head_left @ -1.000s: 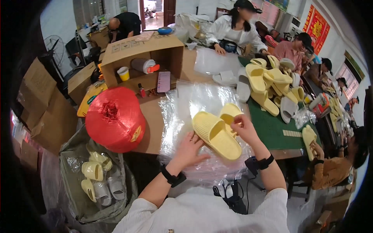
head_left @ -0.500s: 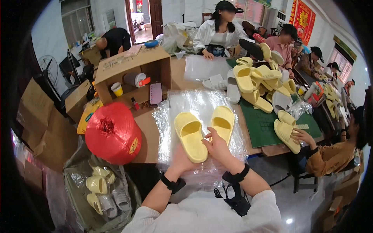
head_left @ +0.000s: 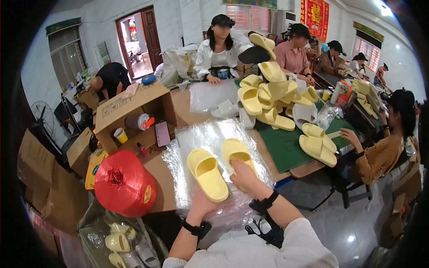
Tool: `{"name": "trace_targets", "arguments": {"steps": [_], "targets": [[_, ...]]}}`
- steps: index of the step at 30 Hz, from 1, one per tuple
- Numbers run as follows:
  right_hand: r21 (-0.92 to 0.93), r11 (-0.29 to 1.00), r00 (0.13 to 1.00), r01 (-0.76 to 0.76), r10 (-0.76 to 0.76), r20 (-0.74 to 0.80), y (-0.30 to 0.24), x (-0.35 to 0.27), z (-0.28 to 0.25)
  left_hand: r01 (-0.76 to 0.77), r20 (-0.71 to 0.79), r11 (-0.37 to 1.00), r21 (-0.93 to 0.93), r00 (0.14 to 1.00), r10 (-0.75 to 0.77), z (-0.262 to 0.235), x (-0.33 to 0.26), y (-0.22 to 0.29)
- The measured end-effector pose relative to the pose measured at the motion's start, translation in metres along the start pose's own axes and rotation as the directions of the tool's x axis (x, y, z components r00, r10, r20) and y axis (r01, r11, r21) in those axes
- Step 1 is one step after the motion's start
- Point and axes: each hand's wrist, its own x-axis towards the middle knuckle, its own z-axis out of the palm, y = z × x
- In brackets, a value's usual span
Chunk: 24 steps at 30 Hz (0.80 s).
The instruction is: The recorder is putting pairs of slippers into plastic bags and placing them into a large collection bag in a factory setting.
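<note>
Two yellow slide slippers lie side by side over a stack of clear plastic bags (head_left: 185, 138) in front of me. The left slipper (head_left: 206, 174) rests with its heel over my left hand (head_left: 203, 203), whose fingers are hidden beneath it. My right hand (head_left: 245, 176) reaches into the right slipper (head_left: 236, 149), its fingers curled at the foot opening and covering much of the footbed. Both slippers have their toes pointing away from me.
A big red roll of twine (head_left: 125, 183) stands at left, beside an open cardboard box (head_left: 134, 100) holding a cup and a bottle. Yellow slippers pile up on a green mat (head_left: 286, 152) at right. A bin of wrapped slippers (head_left: 89, 223) sits lower left. Co-workers surround the table.
My right hand has moved from the left slipper's edge into the right slipper. My left hand stays under the left slipper's heel. The whole view has shifted.
</note>
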Motion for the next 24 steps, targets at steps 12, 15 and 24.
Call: {"name": "trace_targets", "arguments": {"steps": [12,15,24], "targets": [[-0.085,0.973,0.977,-0.214,0.214,-0.014,-0.035,0.021,0.018,0.025,0.132,0.986,0.167,0.99,-0.047,0.007,-0.001,-0.004],[-0.022,0.985,0.981,-0.171,0.168,-0.102,-0.021,0.026,0.027,-0.035,0.097,0.972,0.233,0.995,0.013,0.01,-0.012,-0.016],[-0.035,0.977,0.946,-0.209,0.193,-0.26,-0.021,0.004,0.009,-0.077,0.165,0.9,0.429,0.986,0.006,0.01,-0.014,-0.036]]}}
